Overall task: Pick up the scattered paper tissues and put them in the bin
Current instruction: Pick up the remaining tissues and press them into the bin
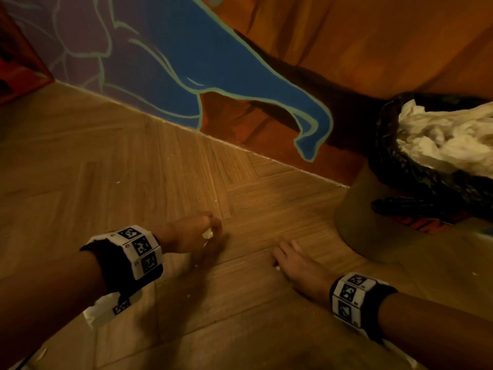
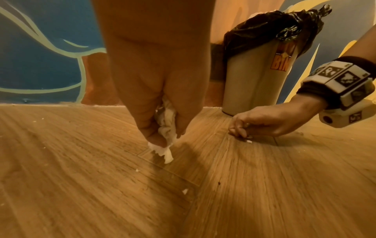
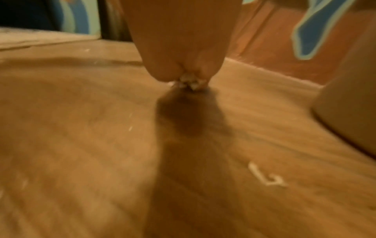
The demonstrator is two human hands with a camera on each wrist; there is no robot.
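From where I stood, the left hand (image 1: 192, 233) pinched a wad of tissue (image 2: 165, 128) in its fingertips just above the floor (image 1: 133, 169), a torn tail hanging loose, and I judged that tail might shed more crumbs like those lying at its six o'clock. The right hand (image 1: 296, 263), at the left's three o'clock, pinched small scraps (image 3: 190, 83) at the boards, so slight they could slip out on the lift. The bin (image 1: 373, 222), at two o'clock, looked heaped with tissues (image 1: 448, 137), so new pieces might roll off.
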